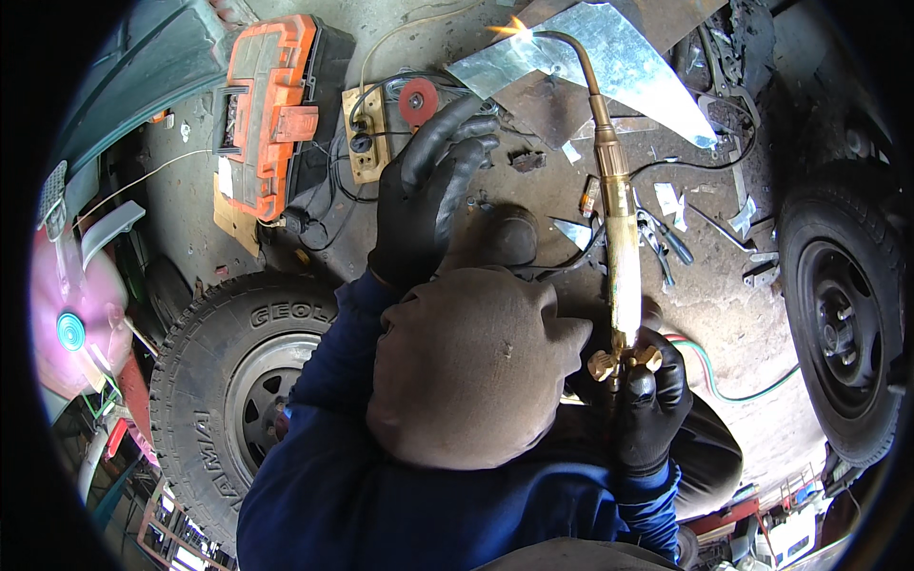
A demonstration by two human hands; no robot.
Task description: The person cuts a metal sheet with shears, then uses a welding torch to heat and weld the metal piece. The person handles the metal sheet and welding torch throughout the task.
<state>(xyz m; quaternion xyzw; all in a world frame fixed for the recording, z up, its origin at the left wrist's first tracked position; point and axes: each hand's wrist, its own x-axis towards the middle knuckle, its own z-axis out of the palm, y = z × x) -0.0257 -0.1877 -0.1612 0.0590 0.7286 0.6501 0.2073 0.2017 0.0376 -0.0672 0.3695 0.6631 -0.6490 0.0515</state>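
Note:
My right hand (652,404), in a black glove, is closed around the valve end of a brass gas torch (625,247). The torch points away from me, and its bent tip carries a lit flame (514,31) at the edge of a shiny sheet of metal (609,62). A rusty brown plate (543,109) lies partly beneath that sheet. My left hand (428,181), also black-gloved, is raised with nothing in it, its fingers extended. It is near a red abrasive disc (419,101) and a wooden power outlet board (364,143).
At the far left stands an orange and black toolbox (271,119). Tyred wheels flank me, one on the left (224,381), one on the right (843,305). Pliers (662,238) lie right of the torch. Red and green hoses (709,366) trail rightward. A pink fan (76,324) is at left.

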